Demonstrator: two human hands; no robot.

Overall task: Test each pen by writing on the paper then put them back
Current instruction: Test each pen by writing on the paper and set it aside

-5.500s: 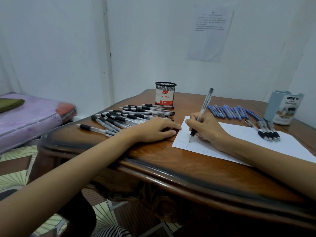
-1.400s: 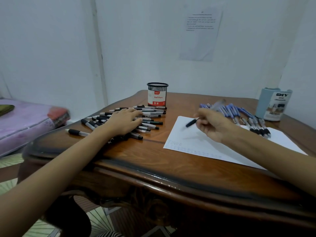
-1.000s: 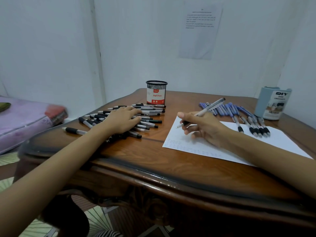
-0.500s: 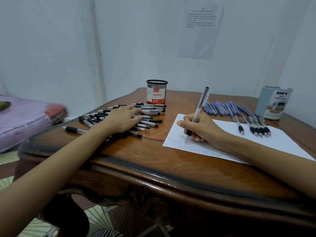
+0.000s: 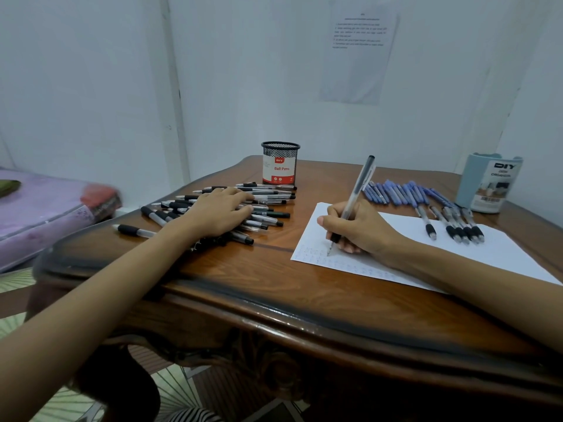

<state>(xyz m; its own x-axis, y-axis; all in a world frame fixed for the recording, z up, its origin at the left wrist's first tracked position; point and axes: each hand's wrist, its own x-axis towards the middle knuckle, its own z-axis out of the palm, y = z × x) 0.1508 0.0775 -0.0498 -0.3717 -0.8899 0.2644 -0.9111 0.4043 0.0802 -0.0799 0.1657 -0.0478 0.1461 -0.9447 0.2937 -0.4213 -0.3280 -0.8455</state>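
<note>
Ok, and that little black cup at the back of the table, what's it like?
The cup is a small round holder of what looks like black wire mesh, with a dark rim. A red and white label wraps its lower part and reads "Ball Pens". It stands upright near the far edge of the wooden table, just behind the pile of black pens. No pens stick out of its top. Nothing is holding it; whether the nearest pens touch its base is hard to tell.

White paper (image 5: 493, 248), blue pens (image 5: 402, 193), brown wooden table (image 5: 274, 284), black mesh cup (image 5: 280, 162)
</note>
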